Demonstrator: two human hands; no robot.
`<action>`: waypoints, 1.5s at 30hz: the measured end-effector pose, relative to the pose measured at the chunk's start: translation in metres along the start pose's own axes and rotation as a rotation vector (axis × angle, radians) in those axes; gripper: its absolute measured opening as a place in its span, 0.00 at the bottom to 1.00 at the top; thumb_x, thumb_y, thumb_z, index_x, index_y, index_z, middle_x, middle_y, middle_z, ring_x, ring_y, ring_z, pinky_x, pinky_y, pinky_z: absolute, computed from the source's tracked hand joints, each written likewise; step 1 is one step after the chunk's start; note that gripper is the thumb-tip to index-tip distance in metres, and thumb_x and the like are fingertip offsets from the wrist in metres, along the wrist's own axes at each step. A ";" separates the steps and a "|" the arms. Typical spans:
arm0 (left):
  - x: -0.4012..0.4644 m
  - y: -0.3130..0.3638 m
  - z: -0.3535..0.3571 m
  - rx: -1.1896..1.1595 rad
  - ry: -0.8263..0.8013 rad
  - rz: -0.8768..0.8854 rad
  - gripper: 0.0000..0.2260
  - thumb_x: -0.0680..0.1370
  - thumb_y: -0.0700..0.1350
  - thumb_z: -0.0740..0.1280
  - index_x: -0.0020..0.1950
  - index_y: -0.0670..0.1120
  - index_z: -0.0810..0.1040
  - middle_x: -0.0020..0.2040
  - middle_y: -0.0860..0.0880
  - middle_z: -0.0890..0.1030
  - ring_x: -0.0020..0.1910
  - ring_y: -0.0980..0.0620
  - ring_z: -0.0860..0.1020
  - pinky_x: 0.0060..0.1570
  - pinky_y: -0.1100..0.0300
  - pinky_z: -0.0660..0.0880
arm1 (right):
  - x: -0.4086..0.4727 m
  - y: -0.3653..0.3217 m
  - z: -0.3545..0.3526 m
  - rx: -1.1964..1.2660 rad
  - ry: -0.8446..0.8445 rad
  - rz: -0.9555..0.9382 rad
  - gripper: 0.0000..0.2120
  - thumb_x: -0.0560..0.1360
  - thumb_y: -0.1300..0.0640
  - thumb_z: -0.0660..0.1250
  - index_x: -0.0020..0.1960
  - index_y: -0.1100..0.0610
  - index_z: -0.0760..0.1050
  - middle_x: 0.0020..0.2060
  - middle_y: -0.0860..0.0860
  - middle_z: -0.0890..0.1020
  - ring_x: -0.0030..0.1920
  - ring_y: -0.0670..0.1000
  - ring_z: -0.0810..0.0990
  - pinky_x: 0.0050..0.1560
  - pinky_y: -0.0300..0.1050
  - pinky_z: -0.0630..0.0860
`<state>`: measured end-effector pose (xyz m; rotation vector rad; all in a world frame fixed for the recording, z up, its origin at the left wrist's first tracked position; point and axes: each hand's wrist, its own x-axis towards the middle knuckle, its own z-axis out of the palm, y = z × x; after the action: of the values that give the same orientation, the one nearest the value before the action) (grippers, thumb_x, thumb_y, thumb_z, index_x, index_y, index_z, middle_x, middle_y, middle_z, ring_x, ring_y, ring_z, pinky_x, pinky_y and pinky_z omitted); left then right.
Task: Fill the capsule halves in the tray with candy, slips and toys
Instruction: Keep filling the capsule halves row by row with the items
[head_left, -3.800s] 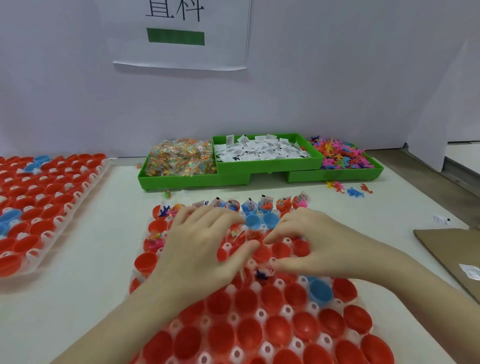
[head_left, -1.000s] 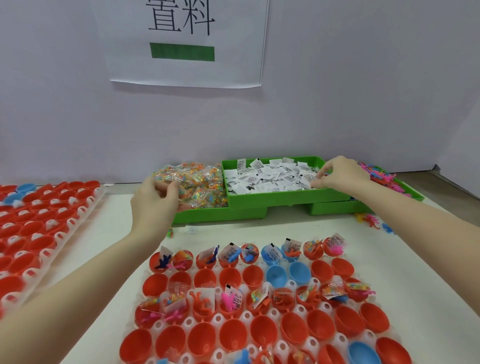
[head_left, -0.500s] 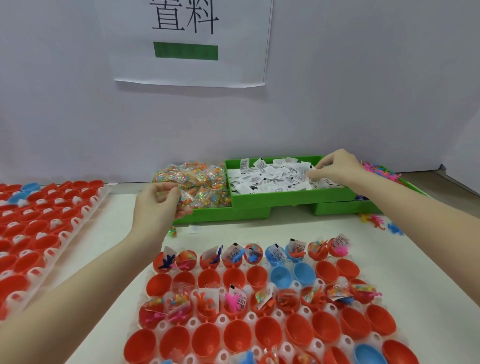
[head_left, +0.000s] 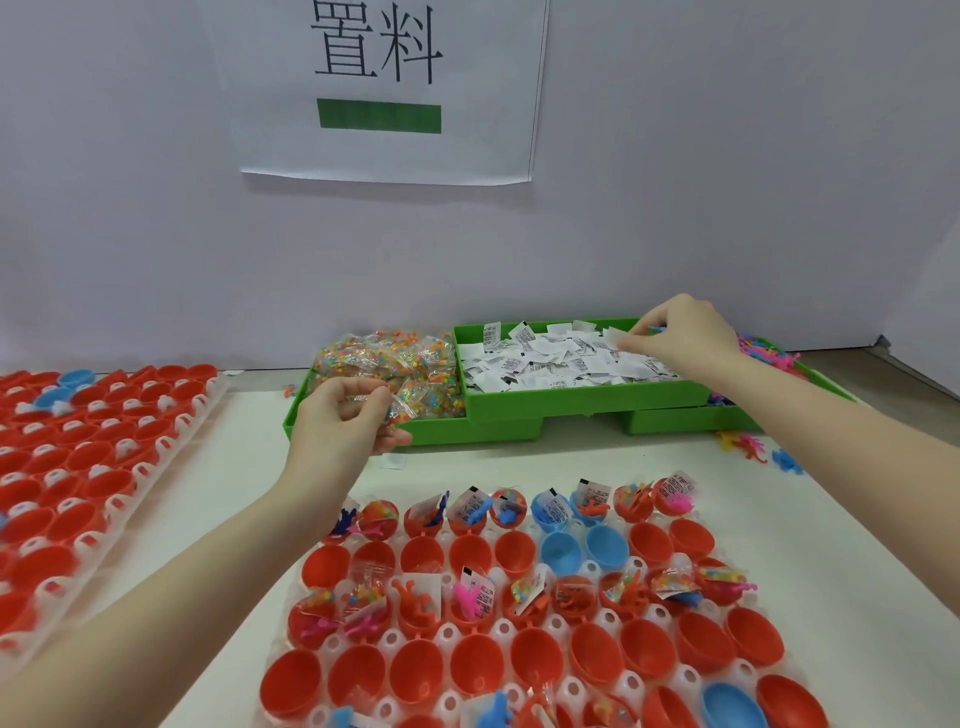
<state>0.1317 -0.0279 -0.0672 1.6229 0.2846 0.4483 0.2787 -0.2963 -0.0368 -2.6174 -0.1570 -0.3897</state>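
Head view: our left hand (head_left: 345, 421) pinches a candy packet (head_left: 402, 408) over the candy bin (head_left: 467, 431); our right hand (head_left: 680, 335) pinches slips (head_left: 621, 340). The capsule tray (head_left: 498, 629) sits at the tabletop's near edge.

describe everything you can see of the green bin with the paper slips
The green bin is a shallow, rectangular tray of glossy plastic as it looks, lying flat at the back of the white table near the wall. It sits raised, overlapping the lower green trays on either side: the candy tray and the toy tray. Small white paper slips with black print fill it in a loose heap. The right hand reaches over its far right corner, fingertips pinching at the slips.
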 end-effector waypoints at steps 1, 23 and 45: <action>-0.001 0.001 0.000 0.007 -0.005 0.003 0.06 0.79 0.39 0.61 0.43 0.48 0.72 0.33 0.48 0.77 0.24 0.61 0.78 0.28 0.72 0.74 | 0.000 0.000 0.001 -0.018 0.007 -0.027 0.11 0.72 0.44 0.68 0.42 0.52 0.81 0.46 0.53 0.82 0.42 0.54 0.76 0.42 0.45 0.70; -0.114 0.057 0.021 -0.320 -0.518 -0.189 0.09 0.72 0.41 0.64 0.42 0.44 0.84 0.38 0.44 0.82 0.31 0.52 0.81 0.34 0.66 0.78 | -0.181 -0.085 -0.054 0.659 -0.279 -0.416 0.03 0.68 0.56 0.73 0.38 0.55 0.83 0.18 0.40 0.72 0.22 0.40 0.67 0.27 0.28 0.62; -0.176 0.065 0.034 -0.191 -0.460 -0.014 0.11 0.76 0.37 0.64 0.35 0.42 0.82 0.30 0.49 0.79 0.30 0.55 0.80 0.33 0.68 0.76 | -0.229 -0.060 -0.091 1.278 -0.551 0.119 0.26 0.69 0.39 0.58 0.53 0.58 0.76 0.28 0.46 0.65 0.27 0.44 0.60 0.30 0.38 0.61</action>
<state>-0.0151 -0.1426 -0.0256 1.4863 -0.0914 0.0791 0.0276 -0.2967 -0.0023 -1.3807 -0.3001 0.3959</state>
